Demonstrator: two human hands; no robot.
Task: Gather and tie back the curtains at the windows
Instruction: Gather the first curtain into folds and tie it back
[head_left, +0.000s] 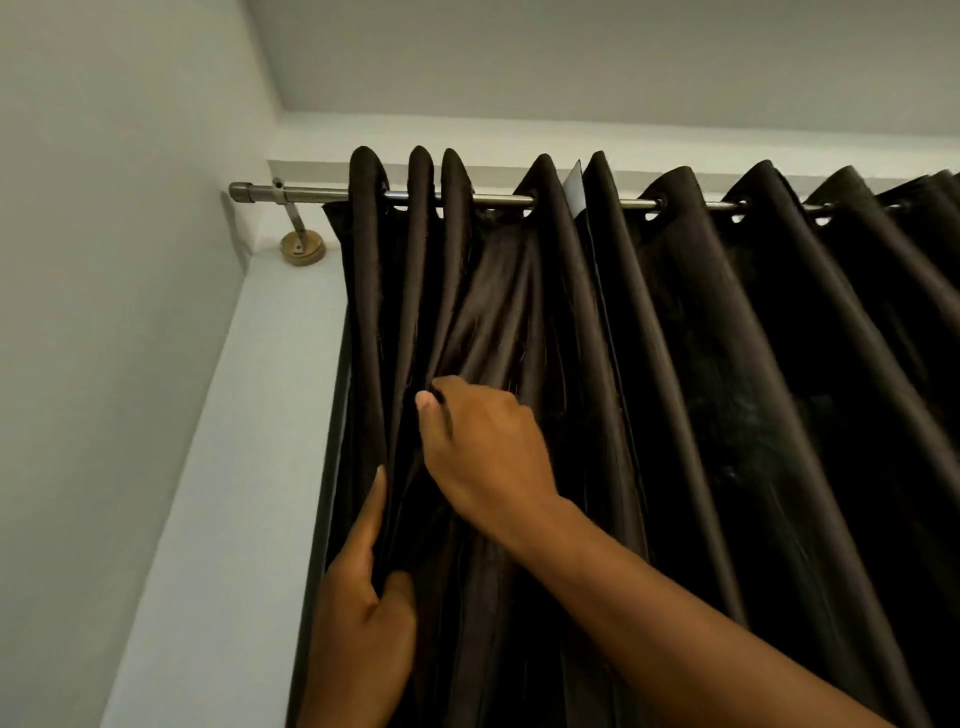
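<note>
Up at the window corner, the dark brown curtain (649, 364) hangs by its eyelets from a metal rod (332, 195), the folds bunched tight at the left end and spread wider to the right. The right hand (483, 447) reaches across and pinches a fold between thumb and curled fingers (427, 402), drawing the cloth toward the wall. Lower down, the left hand (363, 618) grips the outer folds, thumb in front, one finger lying straight up the edge. This cloth looks soft and satiny, with a sheen that suggests it will slip through a loose hold, and thick enough to carry some weight; I'd judge the best hold is a full fistful around the gathered pleats at about mid-height, not a fingertip pinch. A pale tag (575, 189) peeks out near the rod. No tie-back shows anywhere, and no containers are in view, so gathering comes first.
</note>
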